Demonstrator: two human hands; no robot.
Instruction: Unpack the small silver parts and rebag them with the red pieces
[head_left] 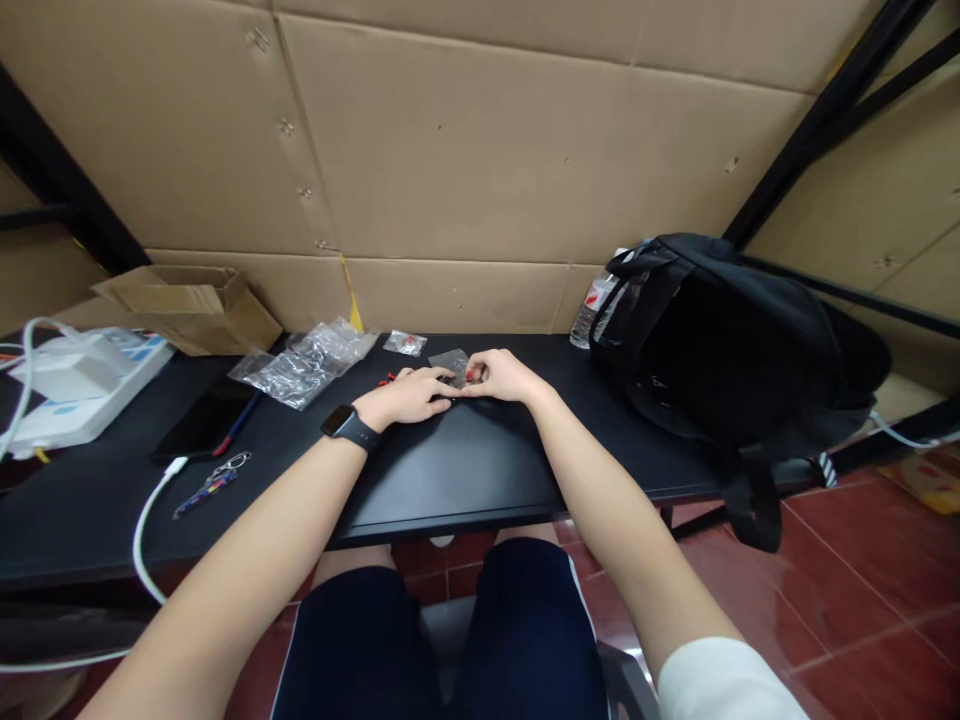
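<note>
My left hand, with a dark watch on its wrist, lies low over the black table. Its fingers stretch out to the right and their tips meet those of my other hand. Small red pieces peek out behind its knuckles. My right hand is closed in a pinch, and a small red piece shows at its fingers; its exact shape is too small to tell. A little clear plastic bag lies just behind the fingertips. Farther back is another small clear bag with something red inside.
Crumpled clear wrapping, a brown paper bag, a phone, a keychain and a white power strip occupy the left. A black backpack and water bottle stand right. Cardboard walls the back.
</note>
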